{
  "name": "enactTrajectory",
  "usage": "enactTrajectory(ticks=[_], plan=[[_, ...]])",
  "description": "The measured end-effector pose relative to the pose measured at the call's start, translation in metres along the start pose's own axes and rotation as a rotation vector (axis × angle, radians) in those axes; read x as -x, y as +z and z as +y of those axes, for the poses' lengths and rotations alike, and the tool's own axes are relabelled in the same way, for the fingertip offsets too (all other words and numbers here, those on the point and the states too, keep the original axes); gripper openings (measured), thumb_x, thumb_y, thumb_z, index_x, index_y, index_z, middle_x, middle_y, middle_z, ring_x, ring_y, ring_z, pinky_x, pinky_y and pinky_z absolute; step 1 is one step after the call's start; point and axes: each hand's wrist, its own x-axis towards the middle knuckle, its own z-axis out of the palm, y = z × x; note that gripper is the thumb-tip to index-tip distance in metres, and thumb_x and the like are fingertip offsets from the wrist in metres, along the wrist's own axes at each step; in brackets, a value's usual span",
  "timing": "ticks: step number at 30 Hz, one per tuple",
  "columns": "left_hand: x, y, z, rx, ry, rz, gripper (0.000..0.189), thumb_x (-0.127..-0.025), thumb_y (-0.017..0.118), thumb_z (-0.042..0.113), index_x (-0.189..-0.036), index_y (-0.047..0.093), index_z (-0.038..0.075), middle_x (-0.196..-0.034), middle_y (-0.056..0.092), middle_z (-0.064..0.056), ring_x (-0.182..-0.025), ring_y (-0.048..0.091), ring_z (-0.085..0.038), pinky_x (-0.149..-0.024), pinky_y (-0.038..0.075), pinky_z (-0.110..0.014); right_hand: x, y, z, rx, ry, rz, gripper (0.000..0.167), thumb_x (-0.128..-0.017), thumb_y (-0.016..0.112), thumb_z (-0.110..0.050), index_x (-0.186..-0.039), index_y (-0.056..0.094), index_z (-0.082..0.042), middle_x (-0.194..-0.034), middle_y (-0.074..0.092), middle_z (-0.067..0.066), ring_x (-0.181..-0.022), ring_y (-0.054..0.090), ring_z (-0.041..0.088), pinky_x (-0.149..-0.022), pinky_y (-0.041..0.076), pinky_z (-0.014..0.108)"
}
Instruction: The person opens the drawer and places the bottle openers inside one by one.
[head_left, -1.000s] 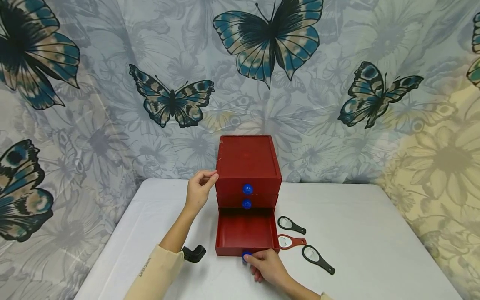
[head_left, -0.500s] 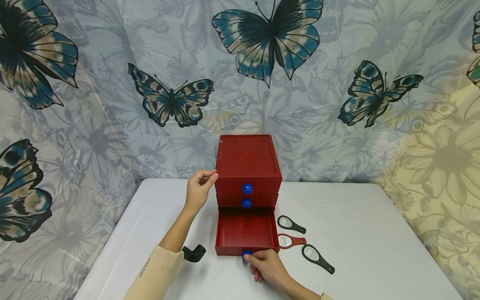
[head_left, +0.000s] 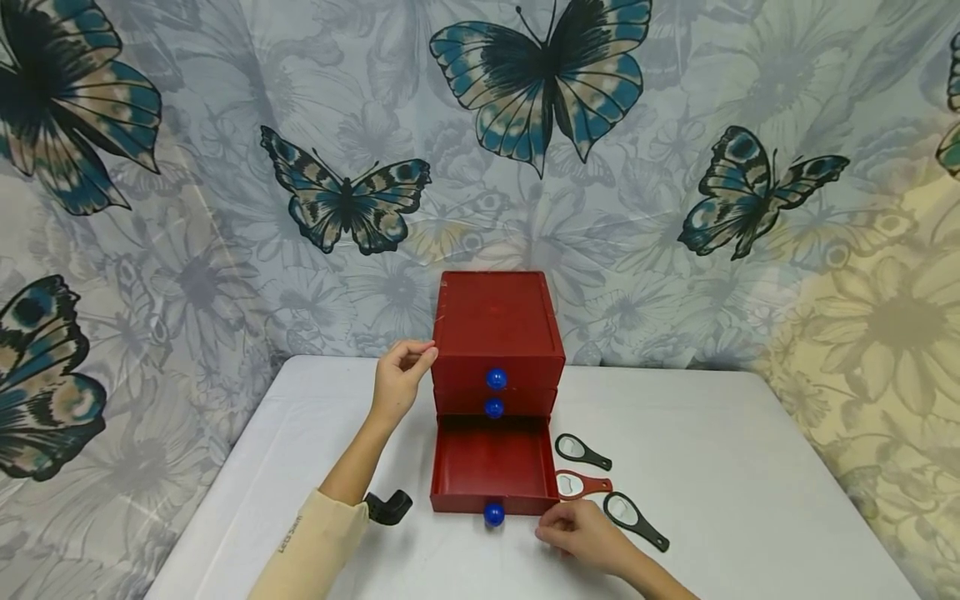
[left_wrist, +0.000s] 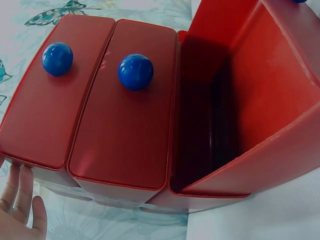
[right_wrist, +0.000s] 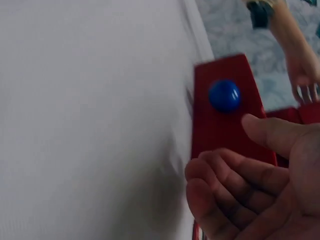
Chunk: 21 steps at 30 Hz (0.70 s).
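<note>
A red three-drawer cabinet (head_left: 498,312) with blue ball knobs stands on the table. Its bottom drawer (head_left: 491,471) is pulled out, and nothing lies inside; the upper two are closed. Extended fingers of my left hand (head_left: 399,383) touch the cabinet's upper left side; the left wrist view shows this hand (left_wrist: 20,210) at the edge of the top drawer. Away from the bottom knob (head_left: 493,514), my right hand (head_left: 581,533) hovers by the drawer's front right corner. In the right wrist view its fingers (right_wrist: 240,175) are loosely bent and hold nothing.
Right of the cabinet lie two black bottle openers (head_left: 583,451) and a red bottle opener (head_left: 583,484). A black device (head_left: 388,507) sits by my left wrist. Behind the white table (head_left: 712,467) hangs a butterfly-patterned cloth (head_left: 600,233).
My right hand has let go of the bottom drawer's knob and moved to the right. The left hand and the pulled-out drawer have stayed in place.
</note>
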Motion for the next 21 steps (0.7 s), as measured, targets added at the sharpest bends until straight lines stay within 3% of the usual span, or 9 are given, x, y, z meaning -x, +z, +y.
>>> enactTrajectory(ticks=[4,12,16,21], plan=[[0.0,0.0,0.001,0.002,-0.001,-0.001,0.018,-0.091,0.065,0.002,-0.102,0.067,-0.012,-0.108,0.063,-0.029,-0.079,0.061,0.005,-0.076,0.05,-0.012,0.01,-0.023,0.011,0.065,0.002,0.026,0.017,-0.087,0.072,-0.024,-0.081,0.071,-0.008,-0.063,0.061,-0.002,-0.052,0.048,-0.001,-0.048,0.042,0.019],[0.001,0.0,0.003,-0.012,0.005,-0.008,0.019,-0.091,0.066,0.003,-0.101,0.066,-0.012,-0.109,0.064,-0.029,-0.079,0.06,0.005,-0.076,0.05,-0.013,0.03,-0.062,0.029,0.204,0.071,0.195,0.016,-0.081,0.077,-0.019,-0.086,0.069,-0.007,-0.074,0.059,-0.004,-0.066,0.049,-0.001,-0.058,0.043,0.019],[0.002,0.0,0.003,-0.011,-0.001,-0.008,0.019,-0.091,0.066,0.003,-0.101,0.066,-0.012,-0.109,0.064,-0.029,-0.079,0.06,0.005,-0.077,0.05,-0.013,0.032,-0.075,0.034,0.337,0.18,0.245,0.025,-0.078,0.08,-0.022,-0.094,0.07,-0.005,-0.081,0.06,-0.001,-0.073,0.052,0.007,-0.062,0.045,0.024],[0.002,-0.001,0.003,-0.001,-0.007,-0.011,0.019,-0.091,0.066,0.003,-0.102,0.066,-0.012,-0.11,0.063,-0.029,-0.079,0.061,0.005,-0.077,0.05,-0.013,0.035,-0.079,0.042,0.43,0.292,0.243,0.038,-0.074,0.083,-0.027,-0.101,0.068,-0.003,-0.088,0.06,0.003,-0.079,0.057,0.015,-0.066,0.048,0.032]])
